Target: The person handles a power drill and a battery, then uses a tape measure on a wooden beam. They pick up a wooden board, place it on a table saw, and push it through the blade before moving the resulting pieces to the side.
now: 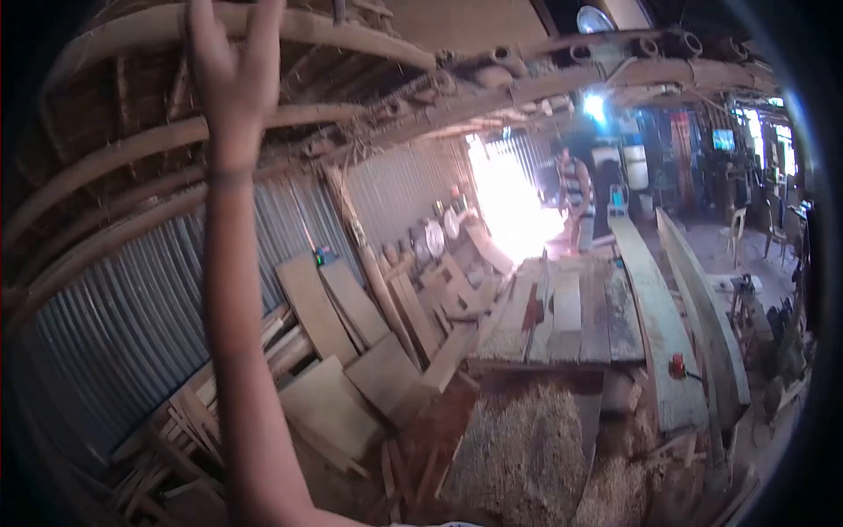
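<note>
My left hand point(235, 75) is raised high at the upper left, with the forearm upright below it and a dark band round the wrist. Two of its digits stretch upward and apart, their tips cut off by the top edge. Nothing shows between them. Behind the hand runs a thick round roof beam point(351, 33), which the hand overlaps in this view. My right hand is out of view.
Boards and offcuts point(329, 413) lean along the corrugated metal wall point(123, 351). A plank workbench point(566, 303) stands ahead, with wood shavings point(527, 452) before it. Long planks point(659, 325) lie at right, a small red tool point(677, 366) on one. A person point(577, 198) stands near the bright doorway.
</note>
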Demonstrator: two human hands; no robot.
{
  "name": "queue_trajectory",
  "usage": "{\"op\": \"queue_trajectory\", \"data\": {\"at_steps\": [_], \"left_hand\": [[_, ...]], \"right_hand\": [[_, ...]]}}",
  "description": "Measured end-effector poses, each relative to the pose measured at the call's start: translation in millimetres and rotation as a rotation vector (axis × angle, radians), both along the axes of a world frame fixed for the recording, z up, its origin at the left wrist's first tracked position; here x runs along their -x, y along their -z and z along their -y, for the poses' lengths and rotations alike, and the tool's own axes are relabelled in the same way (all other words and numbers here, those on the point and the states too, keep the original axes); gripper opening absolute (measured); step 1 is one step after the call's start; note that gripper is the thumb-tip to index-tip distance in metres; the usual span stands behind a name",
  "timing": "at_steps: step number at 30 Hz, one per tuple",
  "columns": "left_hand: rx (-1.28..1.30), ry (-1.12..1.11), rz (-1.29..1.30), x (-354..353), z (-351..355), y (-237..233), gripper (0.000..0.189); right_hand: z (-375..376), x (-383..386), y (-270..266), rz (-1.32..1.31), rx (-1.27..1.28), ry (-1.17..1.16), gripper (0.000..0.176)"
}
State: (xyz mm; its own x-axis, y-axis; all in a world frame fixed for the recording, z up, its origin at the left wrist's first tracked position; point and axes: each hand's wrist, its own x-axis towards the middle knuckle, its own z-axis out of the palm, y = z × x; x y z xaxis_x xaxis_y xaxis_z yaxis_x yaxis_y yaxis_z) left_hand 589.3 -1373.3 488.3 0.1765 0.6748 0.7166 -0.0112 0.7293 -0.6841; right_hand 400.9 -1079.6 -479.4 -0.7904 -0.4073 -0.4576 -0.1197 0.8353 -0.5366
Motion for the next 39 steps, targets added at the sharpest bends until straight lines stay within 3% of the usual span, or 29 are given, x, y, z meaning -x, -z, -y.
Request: {"op": "queue_trajectory", "data": {"at_steps": [2, 5, 6, 7, 8, 9, 11, 13, 14, 15, 16, 18, 23, 27, 28, 29, 31, 32, 35, 38, 39], "left_hand": [[-0.477, 0.314, 0.400, 7, 16, 104, 0.048], [-0.496, 0.126, 0.702, 18, 68, 255, 0.056], [-0.824, 0.048, 0.859, 20, 71, 315, 0.051], [-1.087, 0.145, 1.001, 30, 88, 379, 0.045], [-1.298, 0.192, 0.987, 40, 77, 434, 0.035], [-1.436, 0.140, 1.138, 47, 92, 503, 0.040], [-1.491, -0.226, 1.785, 27, 120, 659, 0.051], [-0.790, -0.709, 2.681, -31, 123, 792, 0.062], [-0.953, -0.500, 2.780, -64, 114, 839, 0.060], [-1.507, -0.351, 2.895, -100, 105, 891, 0.068], [-1.759, -0.499, 2.873, -131, 78, 901, 0.067], [-2.069, -0.516, 2.666, -173, 54, 922, 0.062], [-2.311, -0.481, 2.169, -254, 21, 963, 0.051], [-2.325, -0.487, 1.967, -286, 14, 986, 0.043], [-2.326, -0.484, 1.930, -286, 17, 993, 0.040], [-2.339, -0.468, 1.879, -283, 22, 1000, 0.038], [-2.305, -0.314, 1.961, -265, 33, 1011, 0.034], [-2.224, -0.176, 2.137, -245, 34, 1001, 0.034], [-1.695, -0.236, 2.059, -217, 23, 982, 0.029], [-1.647, -0.449, 2.275, -204, 29, 990, 0.024], [-1.641, -0.318, 2.187, -206, 28, 989, 0.020]], "right_hand": [[0, 1, 4, 0.003, 0.004, 0.010, 0.039], [-6, -1, 8, 0.018, 0.003, 0.024, 0.038], [-7, -3, 10, 0.026, 0.001, 0.028, 0.038], [-12, -5, 12, 0.034, -0.003, 0.032, 0.038], [-17, -5, 17, 0.041, -0.004, 0.045, 0.038], [-23, -8, 21, 0.047, -0.004, 0.062, 0.038], [-42, -19, 30, 0.072, -0.009, 0.087, 0.038], [-62, -32, 44, 0.108, -0.012, 0.124, 0.037], [-76, -40, 58, 0.124, -0.023, 0.145, 0.037], [-91, -52, 71, 0.138, -0.040, 0.166, 0.037], [-111, -66, 90, 0.152, -0.061, 0.178, 0.037], [-147, -96, 130, 0.155, -0.116, 0.188, 0.037], [-227, -210, 246, 0.028, -0.261, 0.008, 0.036], [-186, -245, 243, 0.442, 0.126, 0.704, 0.033], [-168, -242, 176, 0.607, 0.321, 0.818, 0.032], [-147, -235, 125, 0.671, 0.249, 0.845, 0.019], [-133, -232, 102, 0.613, 0.169, 0.719, 0.022], [-129, -227, 86, 0.637, 0.156, 0.707, 0.022], [-128, -219, 64, 0.679, 0.198, 0.810, 0.021], [-139, -201, 61, 0.664, 0.166, 0.791, 0.021], [-147, -197, 58, 0.553, 0.151, 0.764, 0.021]]}}
